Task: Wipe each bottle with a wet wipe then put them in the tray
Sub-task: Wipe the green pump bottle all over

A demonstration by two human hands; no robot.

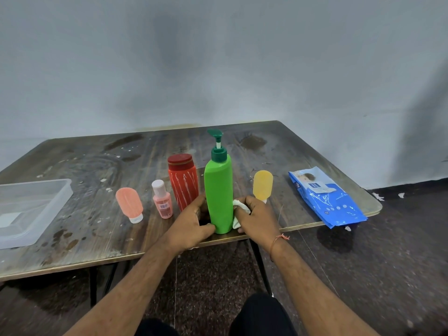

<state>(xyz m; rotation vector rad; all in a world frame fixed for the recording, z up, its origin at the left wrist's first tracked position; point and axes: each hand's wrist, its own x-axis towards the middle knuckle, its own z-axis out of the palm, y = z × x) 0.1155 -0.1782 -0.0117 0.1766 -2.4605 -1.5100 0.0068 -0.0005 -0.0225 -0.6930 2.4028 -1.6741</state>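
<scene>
A tall green pump bottle (219, 190) stands upright near the table's front edge. My left hand (194, 223) grips its lower left side. My right hand (257, 215) holds a crumpled white wet wipe (240, 209) against the bottle's lower right side. Behind the left hand stands a red bottle (183, 180) with white streaks. Left of it are a small pink bottle (162, 200) and a salmon squeeze tube (129, 204) on its cap. A yellow squeeze tube (262, 185) stands behind my right hand. The clear plastic tray (48, 209) sits at the table's left.
A blue pack of wet wipes (326, 196) lies at the table's right front corner, partly over the edge. The wooden table (97, 234) is stained and backs onto a grey wall. Dark floor lies to the right and in front.
</scene>
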